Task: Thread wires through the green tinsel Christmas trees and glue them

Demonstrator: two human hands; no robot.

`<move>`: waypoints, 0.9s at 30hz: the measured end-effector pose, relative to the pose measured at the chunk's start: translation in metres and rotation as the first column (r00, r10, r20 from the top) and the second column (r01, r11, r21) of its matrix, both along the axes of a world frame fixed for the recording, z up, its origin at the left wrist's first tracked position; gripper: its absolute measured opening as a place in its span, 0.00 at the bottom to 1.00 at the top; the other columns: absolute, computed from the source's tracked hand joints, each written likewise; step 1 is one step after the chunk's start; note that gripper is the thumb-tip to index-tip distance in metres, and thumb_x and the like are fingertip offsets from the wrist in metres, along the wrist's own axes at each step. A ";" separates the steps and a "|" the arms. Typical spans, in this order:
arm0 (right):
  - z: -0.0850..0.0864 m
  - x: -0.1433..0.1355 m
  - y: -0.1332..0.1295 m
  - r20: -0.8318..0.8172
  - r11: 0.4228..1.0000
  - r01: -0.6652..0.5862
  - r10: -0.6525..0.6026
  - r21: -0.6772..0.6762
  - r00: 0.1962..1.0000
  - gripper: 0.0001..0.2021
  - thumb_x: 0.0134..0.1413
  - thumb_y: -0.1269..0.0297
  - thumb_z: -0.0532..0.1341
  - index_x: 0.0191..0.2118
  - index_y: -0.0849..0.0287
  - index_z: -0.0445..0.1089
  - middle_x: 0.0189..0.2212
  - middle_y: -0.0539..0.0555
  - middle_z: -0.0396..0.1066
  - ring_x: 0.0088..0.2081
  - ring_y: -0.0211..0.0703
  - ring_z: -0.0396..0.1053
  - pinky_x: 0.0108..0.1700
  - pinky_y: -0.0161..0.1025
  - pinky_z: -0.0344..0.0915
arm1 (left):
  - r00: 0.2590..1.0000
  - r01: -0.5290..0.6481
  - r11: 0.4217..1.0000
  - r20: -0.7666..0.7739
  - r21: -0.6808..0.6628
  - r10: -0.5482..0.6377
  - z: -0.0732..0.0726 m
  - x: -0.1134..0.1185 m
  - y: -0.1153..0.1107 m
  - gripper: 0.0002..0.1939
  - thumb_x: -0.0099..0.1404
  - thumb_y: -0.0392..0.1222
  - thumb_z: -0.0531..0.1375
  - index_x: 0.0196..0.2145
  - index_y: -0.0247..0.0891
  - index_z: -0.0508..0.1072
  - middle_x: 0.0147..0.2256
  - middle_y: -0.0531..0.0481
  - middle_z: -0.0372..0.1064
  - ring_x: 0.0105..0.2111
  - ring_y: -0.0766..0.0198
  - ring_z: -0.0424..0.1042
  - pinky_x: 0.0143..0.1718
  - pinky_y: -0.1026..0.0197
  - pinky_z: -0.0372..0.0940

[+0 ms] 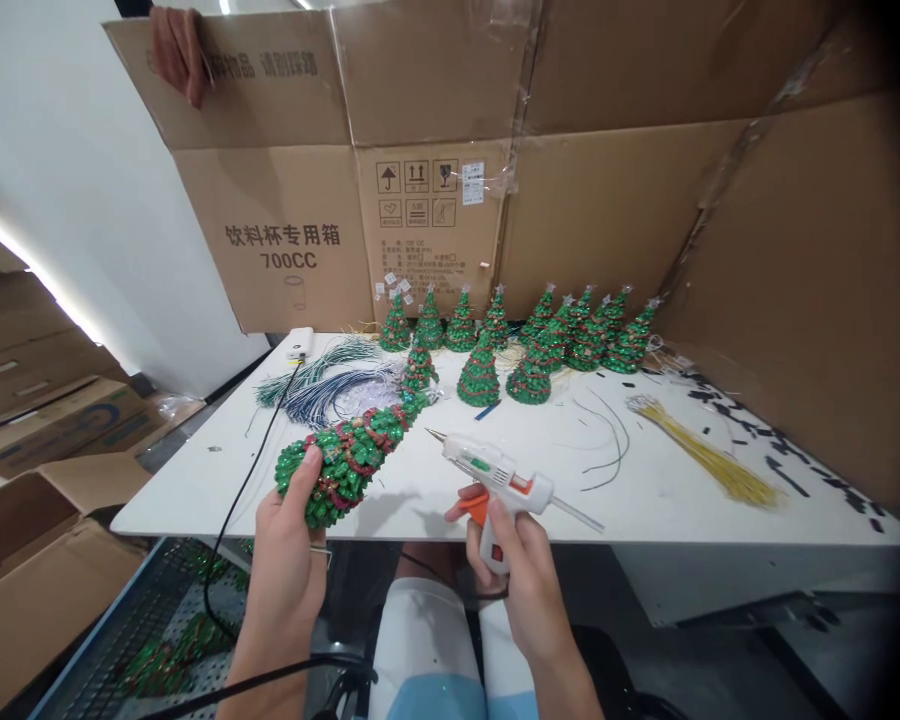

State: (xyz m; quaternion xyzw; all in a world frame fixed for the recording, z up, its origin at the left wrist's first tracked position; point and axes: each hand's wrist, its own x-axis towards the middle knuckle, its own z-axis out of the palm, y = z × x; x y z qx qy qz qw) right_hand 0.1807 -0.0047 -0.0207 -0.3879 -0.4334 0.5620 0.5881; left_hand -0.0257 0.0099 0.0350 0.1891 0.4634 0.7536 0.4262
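My left hand [294, 530] is closed round the base of a small green Christmas tree ornament [349, 455] with red garlands. The tree is tilted, its tip pointing up and to the right. In my right hand [521, 560] is a white glue gun [495, 470] with an orange trigger, a finger lying at the trigger. A clear glue stick [577, 513] sticks out of its back. The nozzle [435, 435] points left toward the tree's tip, apart from it. Both are held above the front part of the white table [420, 515].
Several finished-looking trees [478, 370] stand toward the back. Green and navy cord bundles [337, 395] lie left, yellow ties [705, 450] and scattered black pieces [787, 450] right. Cardboard [427, 90] walls the back and right. A blue crate [172, 620] with more trees sits below left.
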 end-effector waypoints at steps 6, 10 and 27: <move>-0.021 0.018 0.017 0.426 0.980 0.137 -0.185 0.141 0.886 0.24 0.77 0.42 0.57 0.56 0.58 0.77 0.36 0.56 0.81 0.29 0.45 0.69 0.37 0.44 0.69 | 0.998 -0.068 0.998 0.017 -0.005 0.068 0.001 -0.005 0.001 0.08 0.73 0.41 0.72 0.47 0.37 0.87 0.47 0.46 0.89 0.50 0.57 0.88 0.58 0.59 0.80; -0.045 0.022 0.031 0.690 0.947 0.171 -0.316 0.272 0.651 0.22 0.76 0.51 0.57 0.66 0.54 0.73 0.58 0.63 0.80 0.57 0.61 0.76 0.61 0.57 0.71 | 0.998 -0.051 0.999 0.043 0.015 0.051 0.001 -0.007 0.000 0.10 0.72 0.43 0.72 0.48 0.36 0.87 0.50 0.44 0.88 0.48 0.55 0.88 0.57 0.56 0.81; -0.057 0.005 0.034 0.804 0.902 0.188 -0.431 0.388 0.409 0.15 0.70 0.57 0.63 0.57 0.51 0.77 0.52 0.62 0.77 0.54 0.65 0.68 0.56 0.63 0.64 | 0.991 0.064 0.996 0.111 0.054 -0.070 0.005 -0.001 -0.006 0.16 0.66 0.47 0.76 0.48 0.36 0.88 0.48 0.43 0.88 0.47 0.52 0.88 0.51 0.57 0.83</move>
